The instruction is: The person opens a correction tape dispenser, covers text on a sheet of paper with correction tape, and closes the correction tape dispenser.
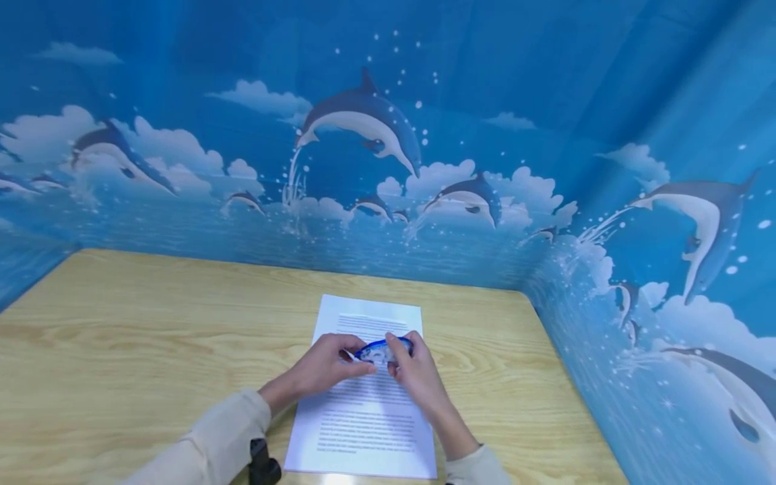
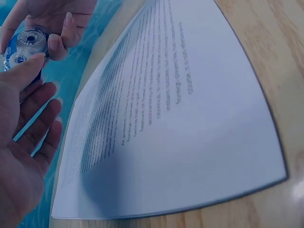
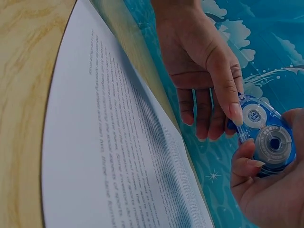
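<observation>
A blue and clear correction tape (image 1: 377,353) is held above a printed sheet of paper (image 1: 364,434). My right hand (image 1: 419,377) grips its wide body, thumb on one side and curled fingers on the other. At the narrow end, my left hand (image 1: 330,365) pinches the tape between thumb and index finger; its other fingers extend loosely, as the right wrist view shows. Through the clear case of the correction tape (image 3: 273,142), two round reels are visible. The left index fingertip is hidden behind the case.
The paper lies on a light wood-grain table (image 1: 151,337). A blue curtain (image 1: 254,222) printed with dolphins and clouds stands along the table's back and right edges. A black device (image 1: 263,463) sits by the left sleeve.
</observation>
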### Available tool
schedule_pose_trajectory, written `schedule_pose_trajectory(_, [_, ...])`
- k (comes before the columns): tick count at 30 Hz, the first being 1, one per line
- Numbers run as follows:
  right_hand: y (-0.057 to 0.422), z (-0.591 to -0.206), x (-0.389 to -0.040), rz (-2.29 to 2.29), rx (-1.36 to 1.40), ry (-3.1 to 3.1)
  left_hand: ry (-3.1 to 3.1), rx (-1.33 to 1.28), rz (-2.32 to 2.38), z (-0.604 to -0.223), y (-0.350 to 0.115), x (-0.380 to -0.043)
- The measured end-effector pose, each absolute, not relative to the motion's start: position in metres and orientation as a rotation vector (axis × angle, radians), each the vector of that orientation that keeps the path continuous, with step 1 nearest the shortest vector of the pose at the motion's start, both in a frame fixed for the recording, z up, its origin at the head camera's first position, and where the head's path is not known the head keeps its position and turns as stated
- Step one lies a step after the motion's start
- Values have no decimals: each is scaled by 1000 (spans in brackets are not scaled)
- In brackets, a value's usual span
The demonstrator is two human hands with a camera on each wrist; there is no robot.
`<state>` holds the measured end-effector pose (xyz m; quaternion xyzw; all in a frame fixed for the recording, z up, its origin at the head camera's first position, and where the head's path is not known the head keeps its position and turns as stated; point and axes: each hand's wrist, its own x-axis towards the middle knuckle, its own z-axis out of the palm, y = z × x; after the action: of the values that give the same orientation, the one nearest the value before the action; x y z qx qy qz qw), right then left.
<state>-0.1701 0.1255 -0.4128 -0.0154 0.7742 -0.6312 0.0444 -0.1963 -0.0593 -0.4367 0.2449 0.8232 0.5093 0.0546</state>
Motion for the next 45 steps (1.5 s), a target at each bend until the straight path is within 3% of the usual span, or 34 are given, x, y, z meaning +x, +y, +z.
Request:
schedule_pose_trajectory(27, [133, -416, -167, -1920, -27, 2291, 2564, 782, 1412, -428, -82, -198])
schedule_pose_trajectory(45, [154, -414, -176, -1819, -268, 1962, 2579, 822, 1384, -420, -89, -201])
